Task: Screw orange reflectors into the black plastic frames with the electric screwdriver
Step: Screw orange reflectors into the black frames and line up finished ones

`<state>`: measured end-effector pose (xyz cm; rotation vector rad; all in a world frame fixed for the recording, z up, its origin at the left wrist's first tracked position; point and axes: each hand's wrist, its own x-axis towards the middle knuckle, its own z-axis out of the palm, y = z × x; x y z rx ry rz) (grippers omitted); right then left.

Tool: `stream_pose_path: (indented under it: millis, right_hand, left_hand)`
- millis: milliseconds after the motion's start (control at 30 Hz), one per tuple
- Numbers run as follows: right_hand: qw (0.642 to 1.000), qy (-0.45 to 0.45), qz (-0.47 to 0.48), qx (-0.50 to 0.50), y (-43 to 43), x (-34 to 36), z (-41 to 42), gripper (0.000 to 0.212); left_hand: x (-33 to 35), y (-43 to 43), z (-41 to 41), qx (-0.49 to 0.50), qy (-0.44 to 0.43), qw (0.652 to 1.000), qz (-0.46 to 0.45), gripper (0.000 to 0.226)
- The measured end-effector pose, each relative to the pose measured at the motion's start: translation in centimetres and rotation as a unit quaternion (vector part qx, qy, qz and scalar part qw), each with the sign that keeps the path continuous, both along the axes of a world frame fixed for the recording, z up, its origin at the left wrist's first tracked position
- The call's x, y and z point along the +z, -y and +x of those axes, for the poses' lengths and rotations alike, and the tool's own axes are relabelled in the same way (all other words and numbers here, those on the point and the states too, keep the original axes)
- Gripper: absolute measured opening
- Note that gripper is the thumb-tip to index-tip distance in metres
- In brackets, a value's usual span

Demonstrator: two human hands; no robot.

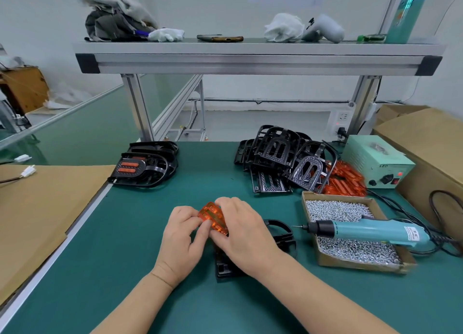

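Observation:
An orange reflector [212, 218] is pinched between both hands over the green mat. My left hand [181, 236] grips its left edge with thumb and fingers. My right hand [244, 236] curls over its right side. Under my right hand lies a black plastic frame [280, 236], mostly hidden. The teal electric screwdriver [368, 231] rests across a cardboard box of silver screws [338, 208] to the right, untouched. A heap of bare black frames [280, 155] and loose orange reflectors [344, 180] sits behind that box. Frames fitted with reflectors [142, 165] are stacked at the left.
A pale green power supply [378, 163] with cables stands at the right, beside large cardboard boxes [431, 143]. Cardboard sheet [42, 203] covers the left bench. An aluminium shelf [250, 58] overhead carries rags, a phone and a grey tool.

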<state>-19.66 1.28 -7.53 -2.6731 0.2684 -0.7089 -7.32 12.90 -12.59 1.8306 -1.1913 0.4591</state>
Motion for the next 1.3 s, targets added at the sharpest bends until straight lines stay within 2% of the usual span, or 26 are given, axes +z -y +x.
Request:
stream_pose_path:
  millis: [167,267,367,500,633,833,900,1100,1300]
  right_hand:
    - [0.999,-0.011,0.023,0.026,-0.6,-0.1,0.4,0.041]
    - [0.995,-0.038,0.069,0.054,-0.8,-0.2,0.1,0.045]
    - [0.992,-0.05,0.089,0.071,-0.1,0.2,-0.2,0.038]
    - [0.995,-0.041,0.02,0.086,1.4,1.4,-0.4,0.044]
    - [0.981,-0.097,-0.096,0.14,2.3,2.9,0.1,0.062]
    - [0.96,-0.159,-0.161,0.164,2.1,3.0,0.7,0.034]
    - [0.959,-0.168,-0.162,0.16,2.1,2.9,0.8,0.03]
    - [0.966,-0.161,-0.143,0.142,3.4,3.0,0.1,0.036]
    - [0.981,-0.133,-0.091,0.106,4.9,3.4,-1.6,0.038]
  left_hand:
    - [0.0,-0.1,0.3,0.04,-0.048,0.998,-0.008,0.031]
    - [0.0,-0.1,0.6,0.072,-0.097,0.993,0.002,0.038]
    - [0.2,0.0,0.5,0.071,-0.104,0.992,0.016,0.038]
    - [0.3,0.1,0.3,0.052,-0.092,0.993,0.042,0.035]
    - [0.1,-0.1,0.2,0.007,-0.084,0.994,0.073,0.047]
    - [0.2,0.0,-0.1,-0.048,-0.091,0.991,0.088,0.048]
    - [0.2,-0.1,-0.2,-0.06,-0.098,0.99,0.087,0.048]
    - [0.2,-0.3,0.2,-0.065,-0.188,0.98,0.023,0.04]
    - [0.1,-0.3,0.2,-0.029,-0.187,0.982,0.018,0.041]
